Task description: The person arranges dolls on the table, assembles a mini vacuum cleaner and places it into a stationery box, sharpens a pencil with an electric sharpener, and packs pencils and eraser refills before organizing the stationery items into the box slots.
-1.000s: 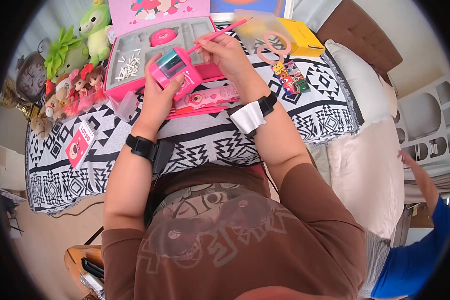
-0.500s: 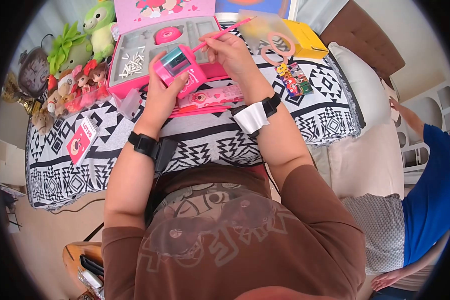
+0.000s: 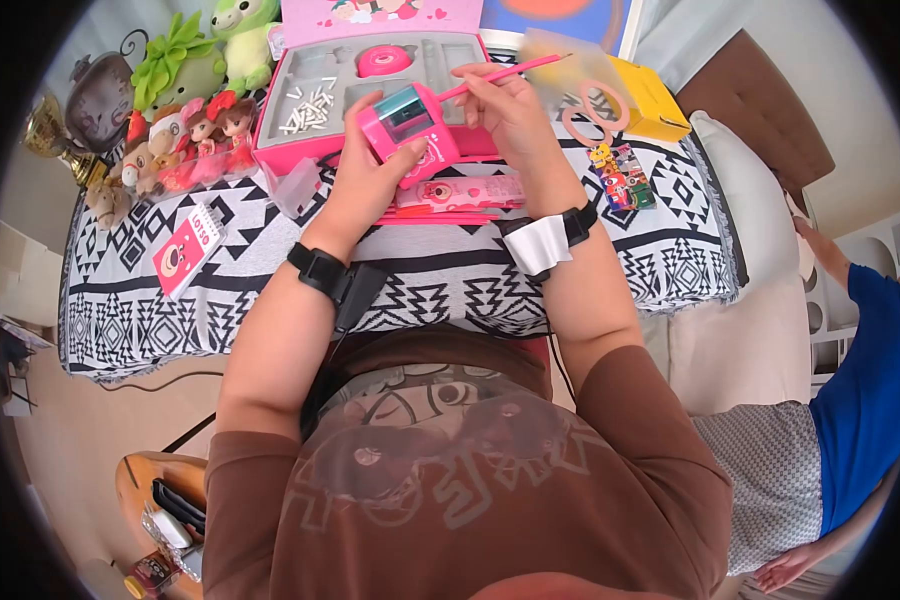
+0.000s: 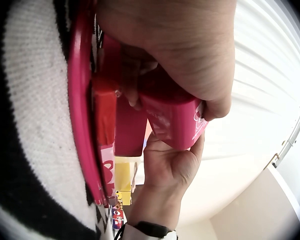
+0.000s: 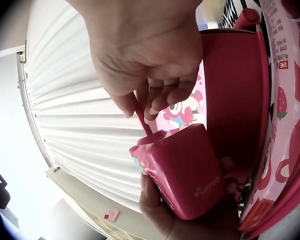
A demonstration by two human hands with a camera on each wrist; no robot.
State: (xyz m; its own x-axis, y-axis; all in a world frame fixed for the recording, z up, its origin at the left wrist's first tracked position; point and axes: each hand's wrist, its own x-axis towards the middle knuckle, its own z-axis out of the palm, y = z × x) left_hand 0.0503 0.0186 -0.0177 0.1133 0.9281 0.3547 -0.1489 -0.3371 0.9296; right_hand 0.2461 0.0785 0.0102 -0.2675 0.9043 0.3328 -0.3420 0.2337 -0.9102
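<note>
L fingers (image 3: 372, 188) curled round pink sharpener (image 3: 410, 135) | R fingers (image 3: 510, 112) pinching pink pencil (image 3: 505, 73) | pencil end at sharpener, between both hands' fingers

Things on a patterned cloth (image 3: 450, 262)
The pink box (image 3: 282, 158) and pink pencils (image 3: 440, 218) are near the top middle, the notepad (image 3: 187, 250) is upper left, and the yellow box (image 3: 654, 102) and bright card (image 3: 625, 180) are upper right.

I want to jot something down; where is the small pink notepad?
In the head view, the notepad lies on the patterned cloth at the person's left, nearer them than the dolls.
</note>
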